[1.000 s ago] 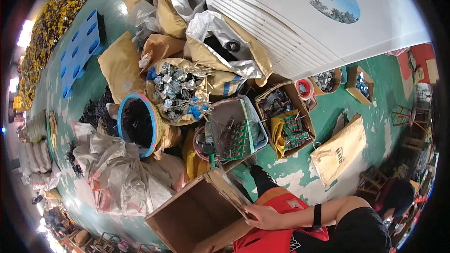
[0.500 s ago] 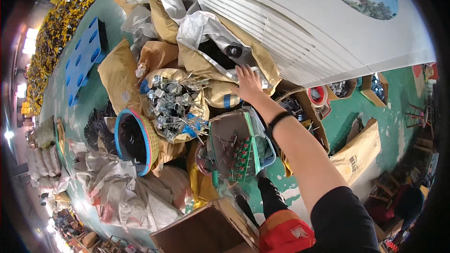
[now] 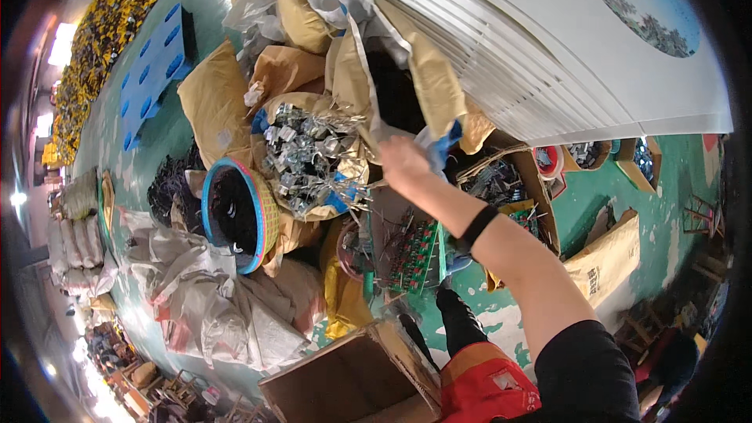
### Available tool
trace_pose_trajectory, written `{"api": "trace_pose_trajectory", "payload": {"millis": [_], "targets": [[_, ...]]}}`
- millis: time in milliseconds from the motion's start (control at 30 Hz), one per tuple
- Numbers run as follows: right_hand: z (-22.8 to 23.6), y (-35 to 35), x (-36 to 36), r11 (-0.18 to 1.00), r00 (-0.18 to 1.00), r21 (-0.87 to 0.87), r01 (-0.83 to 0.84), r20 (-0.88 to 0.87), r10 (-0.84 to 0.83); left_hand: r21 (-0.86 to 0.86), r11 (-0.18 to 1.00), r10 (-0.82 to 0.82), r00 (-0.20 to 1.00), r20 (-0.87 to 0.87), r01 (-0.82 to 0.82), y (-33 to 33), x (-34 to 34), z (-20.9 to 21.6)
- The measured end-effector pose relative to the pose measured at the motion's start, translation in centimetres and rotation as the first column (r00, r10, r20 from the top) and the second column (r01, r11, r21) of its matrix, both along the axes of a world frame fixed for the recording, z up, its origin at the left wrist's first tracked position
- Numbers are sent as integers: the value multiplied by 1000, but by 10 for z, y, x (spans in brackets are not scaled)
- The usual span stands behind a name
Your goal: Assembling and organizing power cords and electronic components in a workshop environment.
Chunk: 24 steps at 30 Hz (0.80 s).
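My right hand (image 3: 403, 163), with a black band on its wrist, reaches forward from the lower right. Its fingers are closed on the near rim of a brown paper sack (image 3: 435, 78) with a white lining. The sack's mouth gapes upward and its inside looks dark; I cannot make out what lies in it. Left of my hand is a sack of small metal parts (image 3: 301, 149) with thin wires sticking out. Just below my forearm is a bin holding green circuit boards (image 3: 413, 257). My left hand is not in view.
A white slatted panel (image 3: 470, 39) stands behind the sack. To the left are a blue-rimmed basket (image 3: 206, 215) of black pieces and crumpled white sacks (image 3: 192, 290). A cardboard box (image 3: 345, 376) sits near my legs. Boxes of parts (image 3: 493, 180) stand right of my arm.
My right hand has moved from the sack's lining down toward me and closed on its rim. The sack's mouth is pulled wider, and the black round thing seen there is out of sight.
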State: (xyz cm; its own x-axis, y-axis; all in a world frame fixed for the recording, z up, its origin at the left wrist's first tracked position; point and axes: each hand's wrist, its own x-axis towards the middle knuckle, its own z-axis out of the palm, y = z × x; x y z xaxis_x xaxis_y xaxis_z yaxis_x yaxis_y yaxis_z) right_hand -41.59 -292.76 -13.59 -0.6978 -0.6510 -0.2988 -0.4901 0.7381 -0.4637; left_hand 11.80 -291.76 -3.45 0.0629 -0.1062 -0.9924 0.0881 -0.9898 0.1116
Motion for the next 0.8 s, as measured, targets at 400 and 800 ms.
{"api": "trace_pose_trajectory", "payload": {"millis": [400,800], "targets": [[17,110,23,859,934,-483,169,-199,-296,74,992,87,985,149,-98,66,74,105],[31,323,243,987,901,118,-112,431,51,55,906,418,908,26,-419,129,199,59]]}}
